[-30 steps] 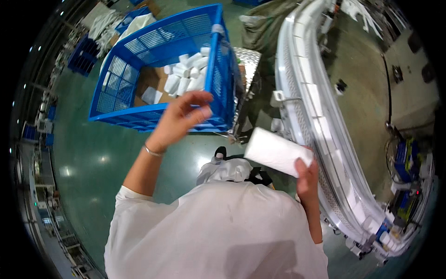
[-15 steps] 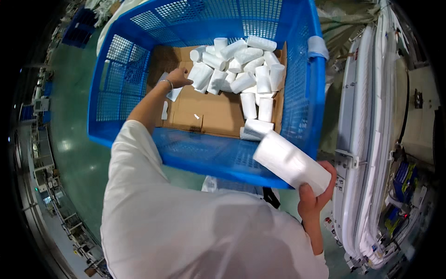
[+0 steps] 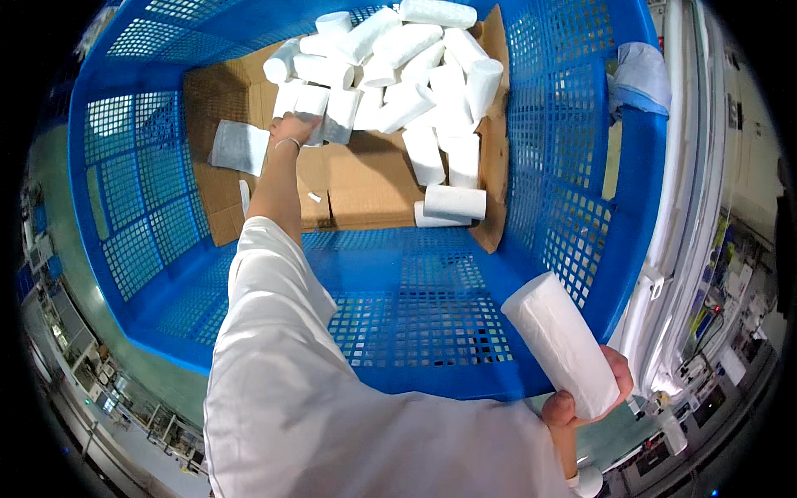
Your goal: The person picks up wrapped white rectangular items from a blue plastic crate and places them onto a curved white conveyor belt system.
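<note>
The left hand (image 3: 292, 130) reaches deep into the blue mesh crate (image 3: 573, 166), fingers closing around a white roll (image 3: 311, 104) at the near-left edge of the pile of white rolls (image 3: 407, 75). That roll lies directly ahead of the hand, its long axis pointing roughly away from the person. The pile occupies the far-right part of the cardboard liner (image 3: 365, 178). The right hand (image 3: 594, 394) is well apart, outside the crate's near-right corner, clamped on a second white roll (image 3: 560, 340) tilted toward the crate. A flat white sheet (image 3: 239, 148) lies just left of the left hand. Nothing obstructs the reach.
</note>
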Tool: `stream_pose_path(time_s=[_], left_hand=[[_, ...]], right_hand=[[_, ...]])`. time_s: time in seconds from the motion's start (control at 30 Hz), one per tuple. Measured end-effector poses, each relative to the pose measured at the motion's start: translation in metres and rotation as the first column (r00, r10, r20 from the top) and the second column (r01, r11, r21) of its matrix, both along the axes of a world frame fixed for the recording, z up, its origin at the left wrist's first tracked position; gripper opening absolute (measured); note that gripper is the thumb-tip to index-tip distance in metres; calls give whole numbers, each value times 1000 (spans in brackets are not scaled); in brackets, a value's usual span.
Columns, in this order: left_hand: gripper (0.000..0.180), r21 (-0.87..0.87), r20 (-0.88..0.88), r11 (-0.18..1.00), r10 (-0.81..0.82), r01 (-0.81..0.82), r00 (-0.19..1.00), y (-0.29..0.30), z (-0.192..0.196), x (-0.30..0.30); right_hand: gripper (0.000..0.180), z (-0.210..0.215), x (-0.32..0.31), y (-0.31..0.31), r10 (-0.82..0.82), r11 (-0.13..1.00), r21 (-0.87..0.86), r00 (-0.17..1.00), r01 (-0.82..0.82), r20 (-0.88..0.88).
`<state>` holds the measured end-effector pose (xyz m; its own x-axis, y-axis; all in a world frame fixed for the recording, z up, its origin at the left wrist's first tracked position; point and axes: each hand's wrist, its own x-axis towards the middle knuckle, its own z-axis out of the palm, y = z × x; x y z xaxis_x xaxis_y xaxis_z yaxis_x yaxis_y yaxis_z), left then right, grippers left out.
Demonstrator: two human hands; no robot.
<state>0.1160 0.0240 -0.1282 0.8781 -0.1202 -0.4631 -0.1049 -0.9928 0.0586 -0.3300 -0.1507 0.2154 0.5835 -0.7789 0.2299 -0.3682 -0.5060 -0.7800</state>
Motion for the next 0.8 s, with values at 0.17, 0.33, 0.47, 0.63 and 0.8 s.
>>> stream_pose_path(time_s=[0.17,0.33,0.47,0.63,0.8], left_hand=[[80,-192,-150,971,116,-144,982,-6,36,-28],[66,-539,-278,817,57,-205,959,4,55,-46],[54,-830,-420,552,-530,-77,736,-40,149,-97],[56,-907,-400,341,-880,-247,255,-84,238,-196],[58,-827,-453,450,-888,-336,-76,-86,248,-221]], right_hand=[[66,8,9,0,14,1000,6,1000,-14,-18],[74,29,20,-4,114,960,260,993,-104,-26],[66,43,45,-7,431,845,402,894,-352,-122],[52,40,57,1,421,904,221,855,-367,-302],[50,35,47,2,463,853,355,869,-384,-173]])
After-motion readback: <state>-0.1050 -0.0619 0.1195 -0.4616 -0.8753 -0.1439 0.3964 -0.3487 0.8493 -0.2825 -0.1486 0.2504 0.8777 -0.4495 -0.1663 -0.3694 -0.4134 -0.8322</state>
